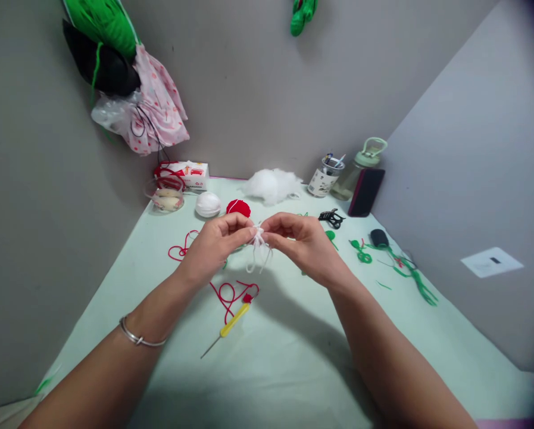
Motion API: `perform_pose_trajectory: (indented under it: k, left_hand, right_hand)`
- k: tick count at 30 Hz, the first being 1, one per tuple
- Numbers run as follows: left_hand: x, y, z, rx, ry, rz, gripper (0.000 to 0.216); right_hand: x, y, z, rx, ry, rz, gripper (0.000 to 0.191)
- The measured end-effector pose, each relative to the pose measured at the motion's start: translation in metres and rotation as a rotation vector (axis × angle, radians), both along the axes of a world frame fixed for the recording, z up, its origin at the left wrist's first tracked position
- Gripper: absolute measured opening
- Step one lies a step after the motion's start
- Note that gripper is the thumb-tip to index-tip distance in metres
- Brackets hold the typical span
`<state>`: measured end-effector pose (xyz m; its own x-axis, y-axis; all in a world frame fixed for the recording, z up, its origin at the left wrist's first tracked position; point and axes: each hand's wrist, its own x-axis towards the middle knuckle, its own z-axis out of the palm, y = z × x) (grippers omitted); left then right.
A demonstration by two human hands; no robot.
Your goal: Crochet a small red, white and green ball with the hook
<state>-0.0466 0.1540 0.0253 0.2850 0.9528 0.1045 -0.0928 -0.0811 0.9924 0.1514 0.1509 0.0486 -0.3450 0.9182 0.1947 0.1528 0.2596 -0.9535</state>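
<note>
Between my two hands, above the middle of the table, is a small bundle of white yarn (258, 237) with loose ends hanging down. My left hand (213, 244) pinches its left side between thumb and forefinger. On the other side, the thumb and forefinger of my right hand (300, 241) grip it too. Below them on the table lies a yellow-handled crochet hook (234, 320), its metal shaft towards me. A small red crocheted piece (247, 298) with a trailing red yarn tail (226, 292) touches the handle's far end.
Behind my hands are a white yarn ball (208, 204), a red yarn ball (239, 208) and fluffy white stuffing (272, 186). Black scissors (332, 218), a phone (367, 192), a bottle (347, 179) and a pen cup (324, 179) stand right. Green yarn pieces (416, 280) lie far right.
</note>
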Motion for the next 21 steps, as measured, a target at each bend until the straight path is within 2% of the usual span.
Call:
perform_pose_trajectory:
  k: [5,9,16,21]
  left_hand:
    - [0.001,-0.001,0.000,0.004,-0.044,0.037,0.021]
    - [0.002,-0.002,0.002,0.044,0.006,0.017,0.022]
    - [0.002,-0.001,0.001,0.046,-0.017,0.103,0.024]
    - [0.004,-0.004,0.001,0.054,-0.019,0.059,0.023]
  right_hand:
    - [-0.002,0.002,-0.003,0.004,0.046,-0.067,0.014]
    - [-0.002,0.002,-0.003,0.027,0.020,-0.080,0.015]
    - [-0.002,-0.006,0.002,0.288,-0.157,-0.229,0.011]
    - [-0.003,-0.010,0.004,0.320,-0.229,-0.204,0.008]
